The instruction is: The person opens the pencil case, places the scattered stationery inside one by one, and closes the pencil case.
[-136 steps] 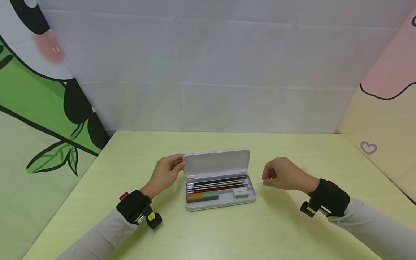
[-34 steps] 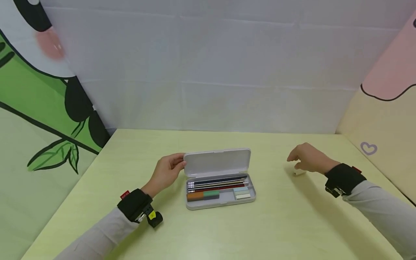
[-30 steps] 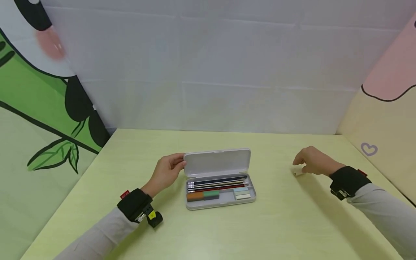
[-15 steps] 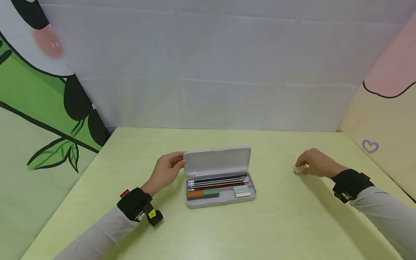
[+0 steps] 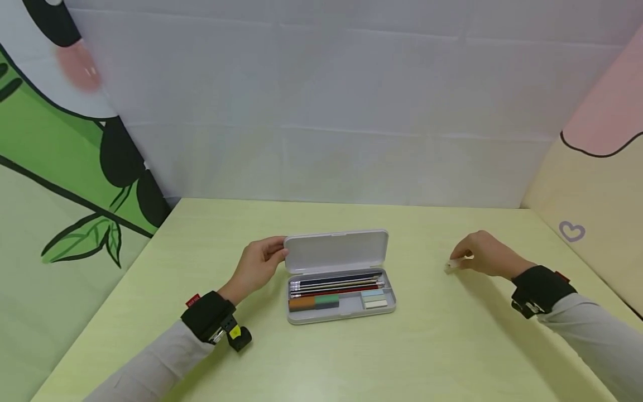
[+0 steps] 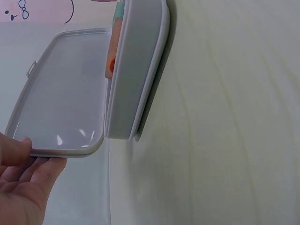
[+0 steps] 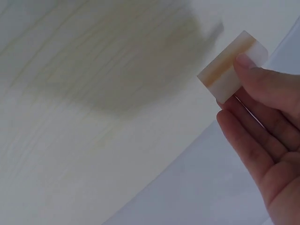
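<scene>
A light grey pencil case lies on the table with its lid raised. My left hand pinches the lid's left corner, thumb on the inner face and fingers behind, as the left wrist view shows. To the right of the case, my right hand pinches a small white eraser with a tan stripe between thumb and fingers. Inside the case are several pencils, an orange-and-green marker-like stick and small pale blue and white blocks in the right compartment.
The pale yellow table extends around the case. A whitish cloth wall stands behind it, with printed panels at left and right. Both wrists carry black camera bands.
My right hand has moved from beside the case out to the right, taken hold of the eraser there and shifted slightly back left. The left hand keeps its grip on the lid.
</scene>
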Tool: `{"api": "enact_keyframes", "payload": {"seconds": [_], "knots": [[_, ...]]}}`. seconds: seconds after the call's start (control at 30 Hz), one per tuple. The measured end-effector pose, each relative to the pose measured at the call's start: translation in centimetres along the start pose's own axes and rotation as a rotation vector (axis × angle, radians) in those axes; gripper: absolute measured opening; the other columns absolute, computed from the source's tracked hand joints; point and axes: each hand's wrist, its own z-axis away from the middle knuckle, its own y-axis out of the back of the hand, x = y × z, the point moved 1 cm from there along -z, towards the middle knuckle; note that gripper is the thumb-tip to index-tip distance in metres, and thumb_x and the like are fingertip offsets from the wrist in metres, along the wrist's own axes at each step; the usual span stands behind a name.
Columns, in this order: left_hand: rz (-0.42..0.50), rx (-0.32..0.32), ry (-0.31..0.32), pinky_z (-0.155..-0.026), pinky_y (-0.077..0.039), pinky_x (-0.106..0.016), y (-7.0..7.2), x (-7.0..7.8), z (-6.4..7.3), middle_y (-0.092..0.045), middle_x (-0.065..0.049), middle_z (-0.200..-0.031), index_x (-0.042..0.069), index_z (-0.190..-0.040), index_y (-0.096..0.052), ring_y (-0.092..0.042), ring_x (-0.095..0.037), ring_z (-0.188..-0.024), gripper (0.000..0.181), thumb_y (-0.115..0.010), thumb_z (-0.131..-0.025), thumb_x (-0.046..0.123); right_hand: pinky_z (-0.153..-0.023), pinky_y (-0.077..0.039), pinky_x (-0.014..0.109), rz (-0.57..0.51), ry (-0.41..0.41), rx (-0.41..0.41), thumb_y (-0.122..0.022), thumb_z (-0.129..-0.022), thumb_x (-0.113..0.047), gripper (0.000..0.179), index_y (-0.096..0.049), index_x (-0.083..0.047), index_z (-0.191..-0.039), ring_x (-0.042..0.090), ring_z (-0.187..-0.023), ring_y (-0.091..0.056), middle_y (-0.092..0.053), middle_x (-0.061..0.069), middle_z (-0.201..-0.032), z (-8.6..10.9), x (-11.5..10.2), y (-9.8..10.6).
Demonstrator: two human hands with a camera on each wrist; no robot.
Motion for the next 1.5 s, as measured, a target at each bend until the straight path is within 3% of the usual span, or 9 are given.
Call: {"api": "enact_keyframes", "payload": {"seconds": [0.23, 0.5, 0.7, 1.17, 1.33, 1.5], "knots": [[-0.005, 0.005, 0.018, -0.093, -0.064, -0.041, 0.0, -0.1, 0.0, -0.072, -0.032, -0.122, -0.017, -0.133, -0.062, -0.073, -0.043, -0.111, 0.031, -0.059, -0.104, -0.007, -0.075, -0.066, 0.040, -0.045, 0.061, 0.068, -0.087, -0.083, 0.001, 0.014, -0.085, -0.008, -0.094, 0.023, -0.085, -0.076, -0.080, -0.001, -0.091, -1.3, -2.9, 0.7], [-0.006, -0.001, 0.006, -0.092, -0.064, -0.041, -0.6, 0.0, -0.4, -0.071, -0.033, -0.123, -0.018, -0.133, -0.062, -0.072, -0.044, -0.112, 0.031, -0.059, -0.103, -0.008, -0.072, -0.062, 0.029, -0.107, 0.132, 0.170, -0.088, -0.085, -0.008, 0.013, -0.086, -0.016, -0.095, 0.010, -0.083, -0.074, -0.079, -0.010, -0.091, -2.8, -5.9, 1.0], [-0.011, -0.007, 0.012, -0.094, -0.064, -0.042, -0.8, -0.1, -0.6, -0.071, -0.032, -0.124, -0.017, -0.134, -0.062, -0.072, -0.044, -0.114, 0.032, -0.059, -0.104, -0.008, -0.077, -0.065, 0.034, -0.146, 0.159, 0.187, -0.088, -0.085, -0.005, 0.015, -0.086, -0.013, -0.098, 0.012, -0.085, -0.075, -0.080, -0.008, -0.093, -3.8, -8.1, 0.5], [-0.017, 0.007, 0.009, -0.094, -0.064, -0.044, -1.0, -0.2, -0.9, -0.071, -0.031, -0.123, -0.016, -0.133, -0.063, -0.072, -0.043, -0.113, 0.031, -0.060, -0.103, -0.008, -0.074, -0.062, 0.029, -0.204, 0.289, 0.158, -0.084, -0.089, -0.003, 0.011, -0.085, -0.007, -0.099, 0.015, -0.083, -0.074, -0.080, 0.000, -0.092, -6.9, -13.2, -0.6], [-0.008, 0.002, 0.010, -0.095, -0.063, -0.043, -0.9, -0.1, -0.8, -0.071, -0.032, -0.124, -0.017, -0.133, -0.062, -0.072, -0.044, -0.114, 0.031, -0.059, -0.103, -0.008, -0.070, -0.062, 0.030, -0.235, 0.296, 0.093, -0.083, -0.091, -0.003, 0.009, -0.084, -0.006, -0.098, 0.012, -0.079, -0.071, -0.078, -0.001, -0.089, -7.8, -15.0, -2.1], [-0.015, 0.004, 0.000, -0.094, -0.063, -0.043, -0.7, 0.0, -0.7, -0.071, -0.032, -0.123, -0.017, -0.132, -0.063, -0.072, -0.043, -0.113, 0.031, -0.060, -0.103, -0.008, -0.064, -0.055, 0.021, -0.200, 0.278, 0.016, -0.083, -0.090, -0.001, 0.006, -0.084, -0.007, -0.091, 0.001, -0.068, -0.056, -0.073, -0.004, -0.078, -8.4, -16.5, -3.3]]}}
